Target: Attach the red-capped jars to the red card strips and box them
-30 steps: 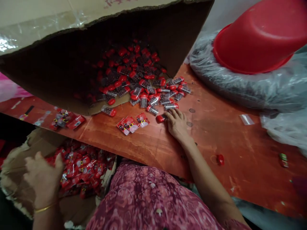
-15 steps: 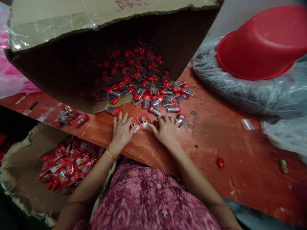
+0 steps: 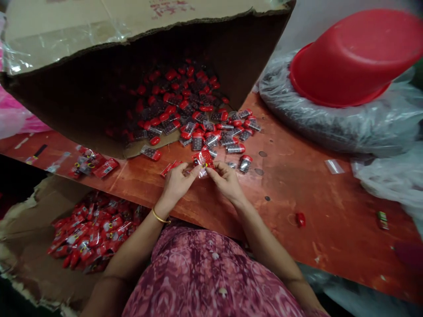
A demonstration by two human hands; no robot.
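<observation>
The left hand (image 3: 180, 182) and right hand (image 3: 229, 181) pinch a red packet (image 3: 203, 157) between thumbs and fingers, above the near middle of the worktop (image 3: 294, 180). More packets (image 3: 170, 167) lie partly behind the left hand. Just right of the right hand is a jar (image 3: 245, 164); beyond, other jars spill from a large box (image 3: 76, 26). Far right, a red tub (image 3: 350, 57) sits on a plastic bag (image 3: 310, 127).
</observation>
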